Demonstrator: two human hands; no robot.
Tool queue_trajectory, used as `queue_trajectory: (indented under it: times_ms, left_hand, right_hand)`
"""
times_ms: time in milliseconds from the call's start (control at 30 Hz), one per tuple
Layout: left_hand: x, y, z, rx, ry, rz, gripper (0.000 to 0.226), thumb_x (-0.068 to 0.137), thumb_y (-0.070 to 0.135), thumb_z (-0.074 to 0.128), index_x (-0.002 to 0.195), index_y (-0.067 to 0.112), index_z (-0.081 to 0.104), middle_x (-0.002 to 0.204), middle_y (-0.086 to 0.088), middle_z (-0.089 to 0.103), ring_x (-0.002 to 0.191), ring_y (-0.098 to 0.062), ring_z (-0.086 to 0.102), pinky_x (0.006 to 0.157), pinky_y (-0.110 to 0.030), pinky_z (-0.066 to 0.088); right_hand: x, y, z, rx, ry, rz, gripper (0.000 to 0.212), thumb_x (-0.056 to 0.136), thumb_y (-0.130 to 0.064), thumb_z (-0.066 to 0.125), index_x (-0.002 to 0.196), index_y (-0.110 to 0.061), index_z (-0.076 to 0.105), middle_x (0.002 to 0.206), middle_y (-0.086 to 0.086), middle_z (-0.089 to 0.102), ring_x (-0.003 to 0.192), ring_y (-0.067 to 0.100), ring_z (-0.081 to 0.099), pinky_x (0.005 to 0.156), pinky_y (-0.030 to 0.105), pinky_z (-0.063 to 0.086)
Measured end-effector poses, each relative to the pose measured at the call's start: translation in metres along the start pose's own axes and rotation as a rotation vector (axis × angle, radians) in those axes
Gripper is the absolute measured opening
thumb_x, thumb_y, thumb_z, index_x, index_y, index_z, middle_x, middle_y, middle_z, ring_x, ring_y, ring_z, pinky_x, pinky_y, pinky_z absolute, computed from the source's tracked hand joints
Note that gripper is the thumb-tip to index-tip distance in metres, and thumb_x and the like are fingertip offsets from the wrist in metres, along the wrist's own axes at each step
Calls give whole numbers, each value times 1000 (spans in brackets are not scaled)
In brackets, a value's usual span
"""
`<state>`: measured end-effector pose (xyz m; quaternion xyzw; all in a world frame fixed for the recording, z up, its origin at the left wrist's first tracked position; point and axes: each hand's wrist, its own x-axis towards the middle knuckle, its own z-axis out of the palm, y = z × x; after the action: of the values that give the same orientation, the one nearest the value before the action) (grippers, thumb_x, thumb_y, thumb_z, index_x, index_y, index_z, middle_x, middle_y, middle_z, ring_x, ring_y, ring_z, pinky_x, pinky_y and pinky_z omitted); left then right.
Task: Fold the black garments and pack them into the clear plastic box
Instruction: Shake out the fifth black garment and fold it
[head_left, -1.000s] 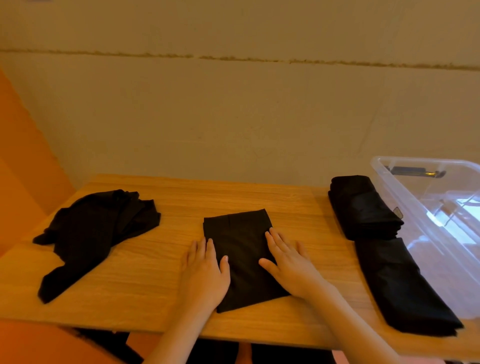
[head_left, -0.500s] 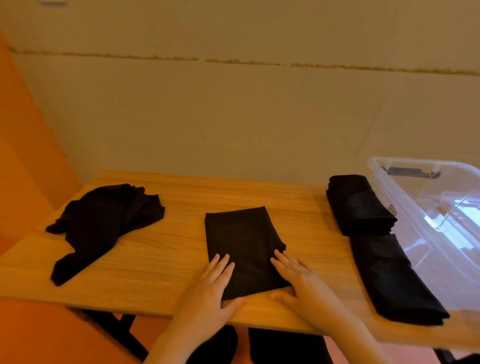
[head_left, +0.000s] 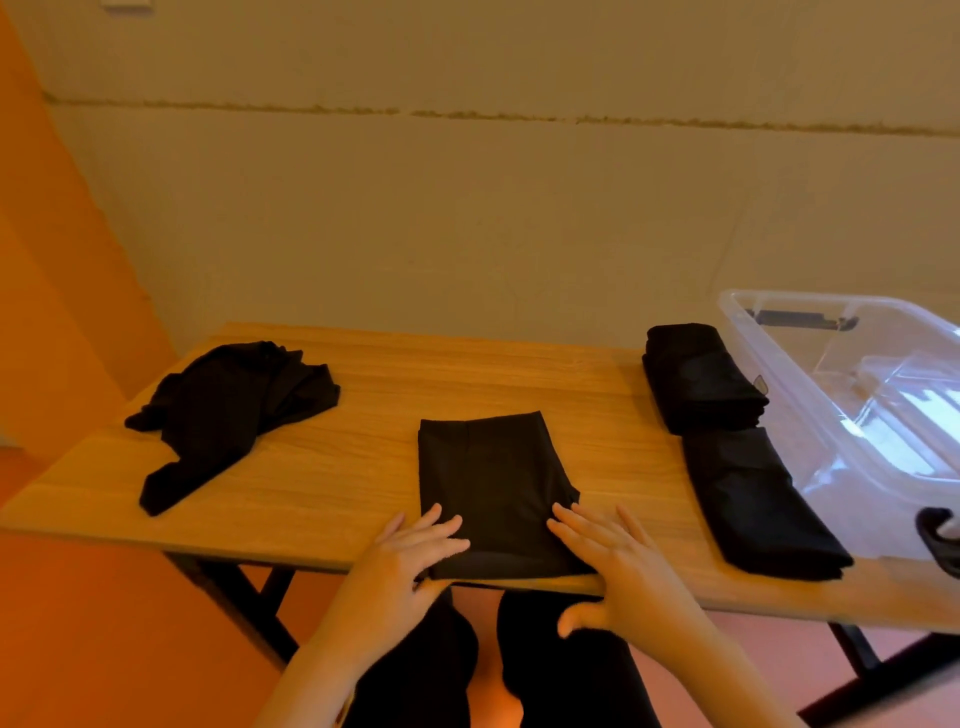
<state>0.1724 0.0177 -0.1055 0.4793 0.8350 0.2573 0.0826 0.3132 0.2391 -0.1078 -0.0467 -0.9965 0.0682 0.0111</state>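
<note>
head view shows the folded black garment (head_left: 493, 493) lying flat at the near edge of the wooden table (head_left: 363, 415), left hand (head_left: 410, 556) and right hand (head_left: 618, 561) spread flat, fingers straight, resting on its near corners and gripping nothing. the cloth looks thin, light and limp, likely to sag, so it is best lifted from under both near corners. the clear plastic box (head_left: 831, 389) sits at the right.

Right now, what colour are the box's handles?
Black, on the clear box; head view shows them.
</note>
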Motion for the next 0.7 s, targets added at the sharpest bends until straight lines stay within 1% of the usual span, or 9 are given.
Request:
queue_trajectory:
  times_ms: [67,100,200,267,333,433,533,600,700]
  left_hand:
    - [-2,9,-5,-113,72,-65,40,91,17,57,106,52,45,121,37,34,121,20,20,116,-24,7]
    - [-1,13,-9,-167,85,-118,37,92,19,56,98,54,45,119,34,39,119,17,24,114,-24,11]
    - [9,20,-20,-370,144,-204,23,90,21,58,80,42,63,97,10,66,96,-2,58,92,-29,46]
    - [19,25,-27,-557,210,-246,18,90,17,58,83,32,65,86,2,69,84,-10,64,74,-22,52]
    - [32,26,-31,-682,275,-274,14,92,16,55,86,26,64,83,2,70,82,-3,65,68,-14,51]
    - [57,24,-34,-760,343,-325,17,94,24,51,92,16,65,87,-11,69,81,-12,65,70,-22,50]
    - [84,13,-31,-781,438,-420,14,96,26,47,92,24,61,90,0,67,85,-10,64,74,-24,52]
    - [96,6,-26,-743,436,-498,17,96,27,46,89,22,60,86,-1,65,83,-16,63,71,-27,51]
    - [102,-2,-16,-668,407,-636,21,96,32,46,85,19,58,82,-4,61,79,-18,61,66,-28,49]
  right_hand:
    - [-6,-1,2,11,55,25,78,70,-81,31,128,-33,50,134,-18,50,129,3,37,111,31,4]
    - [-7,-1,2,66,109,48,65,70,-76,35,117,-38,58,122,-26,57,123,-1,42,110,29,10]
    - [1,-1,-9,413,169,99,42,72,-76,37,102,-51,52,106,-46,47,118,-23,31,109,13,11]
    - [11,2,-21,706,123,179,17,82,-43,58,99,-47,53,107,-32,54,107,-20,43,104,11,28]
    - [24,6,-30,981,169,232,20,87,-12,60,94,-31,62,97,-9,65,92,-2,61,82,17,48]
    - [50,3,-48,1081,275,294,12,90,-9,55,90,-18,62,83,0,67,74,5,66,63,19,52]
    - [80,0,-59,1050,318,331,6,92,-18,53,90,-20,58,85,0,65,72,7,66,61,23,54]
    - [93,1,-60,1083,273,386,5,92,-22,53,95,-18,56,92,-1,64,84,15,65,67,32,54]
    - [98,3,-53,1126,123,430,37,90,-19,58,124,-25,45,109,-12,55,94,0,55,61,12,49]
